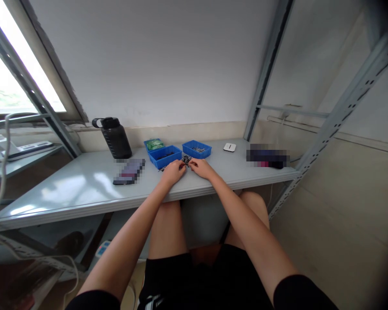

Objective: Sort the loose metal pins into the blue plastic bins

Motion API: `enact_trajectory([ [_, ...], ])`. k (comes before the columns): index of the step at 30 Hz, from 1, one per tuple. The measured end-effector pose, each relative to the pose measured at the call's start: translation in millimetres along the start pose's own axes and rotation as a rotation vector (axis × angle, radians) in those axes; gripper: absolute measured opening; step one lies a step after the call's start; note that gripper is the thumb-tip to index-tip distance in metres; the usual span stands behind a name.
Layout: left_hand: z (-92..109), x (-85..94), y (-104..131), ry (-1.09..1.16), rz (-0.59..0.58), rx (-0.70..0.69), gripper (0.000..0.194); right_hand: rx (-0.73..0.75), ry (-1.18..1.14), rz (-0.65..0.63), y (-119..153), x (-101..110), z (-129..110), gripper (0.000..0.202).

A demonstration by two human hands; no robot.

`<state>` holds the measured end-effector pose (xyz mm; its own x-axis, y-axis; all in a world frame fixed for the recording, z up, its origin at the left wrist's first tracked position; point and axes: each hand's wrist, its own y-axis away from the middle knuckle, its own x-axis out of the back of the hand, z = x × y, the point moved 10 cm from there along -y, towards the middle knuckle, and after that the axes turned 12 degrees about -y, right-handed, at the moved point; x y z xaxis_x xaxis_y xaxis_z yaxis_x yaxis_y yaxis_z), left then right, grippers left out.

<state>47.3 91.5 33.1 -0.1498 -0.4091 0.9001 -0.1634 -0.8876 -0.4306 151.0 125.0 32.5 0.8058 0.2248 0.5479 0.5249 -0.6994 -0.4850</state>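
My left hand [175,171] and my right hand [201,167] meet near the front of the grey table, fingertips pinched close together. Whatever is between the fingers is too small to make out. Just beyond them lies a small pile of dark and silver, screw-like pieces [186,159]. Behind my left hand stands a blue bin [161,162] with dark small pieces inside. Another blue bin [207,152], past my right hand, holds thin silver pieces that look like screws. A few slim pieces [162,169] lie on the table left of my left hand.
A blue container [146,146] with green packaging stands behind the left bin. Farther left are a dark water bottle [116,138] and a blurred flat item [129,172]. On the right sit a white square object [229,147] and a blurred dark item [267,156]. Metal shelf posts [268,64] frame the table [84,196].
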Motion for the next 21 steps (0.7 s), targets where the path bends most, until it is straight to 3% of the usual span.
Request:
enact_trajectory([
  [21,-1.3,-1.1,-0.1,0.028,-0.010,0.013,0.023,-0.011,0.041,0.011,0.0,0.8,0.1,0.017],
])
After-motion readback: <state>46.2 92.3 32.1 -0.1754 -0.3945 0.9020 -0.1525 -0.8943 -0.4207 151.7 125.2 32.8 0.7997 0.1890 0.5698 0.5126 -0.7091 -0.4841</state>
